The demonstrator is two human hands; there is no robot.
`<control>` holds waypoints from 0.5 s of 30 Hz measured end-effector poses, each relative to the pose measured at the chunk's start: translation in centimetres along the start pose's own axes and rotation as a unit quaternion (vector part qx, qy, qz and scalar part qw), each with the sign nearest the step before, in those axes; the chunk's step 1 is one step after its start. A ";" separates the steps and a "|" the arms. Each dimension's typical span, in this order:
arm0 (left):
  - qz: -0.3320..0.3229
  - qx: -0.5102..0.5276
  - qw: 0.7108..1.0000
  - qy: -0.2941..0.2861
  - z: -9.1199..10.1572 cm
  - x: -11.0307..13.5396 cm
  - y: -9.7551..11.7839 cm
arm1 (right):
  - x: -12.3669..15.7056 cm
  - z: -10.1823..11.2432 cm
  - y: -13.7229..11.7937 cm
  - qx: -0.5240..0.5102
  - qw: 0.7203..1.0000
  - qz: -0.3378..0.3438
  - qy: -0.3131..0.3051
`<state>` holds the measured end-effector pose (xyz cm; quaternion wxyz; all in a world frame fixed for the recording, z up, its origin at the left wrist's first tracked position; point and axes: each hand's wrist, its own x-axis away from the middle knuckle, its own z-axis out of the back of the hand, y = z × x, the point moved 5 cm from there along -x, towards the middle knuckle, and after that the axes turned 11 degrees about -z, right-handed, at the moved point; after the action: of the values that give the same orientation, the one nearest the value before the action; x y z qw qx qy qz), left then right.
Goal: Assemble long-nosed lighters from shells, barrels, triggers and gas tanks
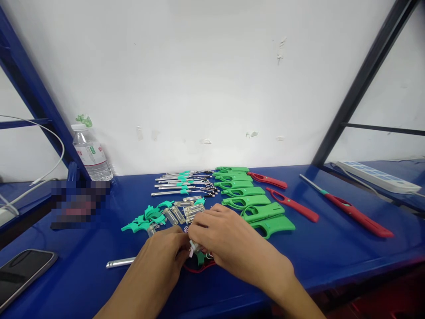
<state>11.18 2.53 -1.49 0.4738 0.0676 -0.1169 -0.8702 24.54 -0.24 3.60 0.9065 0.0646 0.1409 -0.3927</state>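
My left hand [162, 254] and my right hand [222, 241] meet at the near middle of the blue table [332, 248]. Both are closed around a small lighter assembly [195, 254] with a green part, thin red wire and a metal tube [119, 263] sticking out to the left. Just beyond my fingers lie small clear fuel cells [181, 212] and teal trigger pieces [146, 218]. Further back sits a row of metal tubes with teal collars [181, 181]. To the right are several green handle shells [252, 199].
Two red handle shells [292, 204] and a whole red lighter [352, 212] lie to the right. A water bottle [91, 153] stands at the back left, a phone [23, 270] at the near left, a white power strip [375, 175] at the far right.
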 end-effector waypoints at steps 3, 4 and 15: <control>-0.007 0.003 1.000 0.011 -0.2 0.1 -0.3 | 0.0 -0.1 -0.1 0.001 1.000 0.003 0.008; -0.007 0.005 1.000 0.016 -0.3 0.1 -0.4 | 0.1 -0.1 -0.1 0.003 1.000 0.003 0.010; 0.034 0.000 0.999 0.018 0.7 0.3 0.0 | 0.0 -0.1 0.2 -0.001 1.000 -0.003 0.021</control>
<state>10.82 2.41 -0.82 0.5054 0.0792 -0.1103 -0.8521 24.62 -0.08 3.47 0.9021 0.0716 0.1602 -0.3942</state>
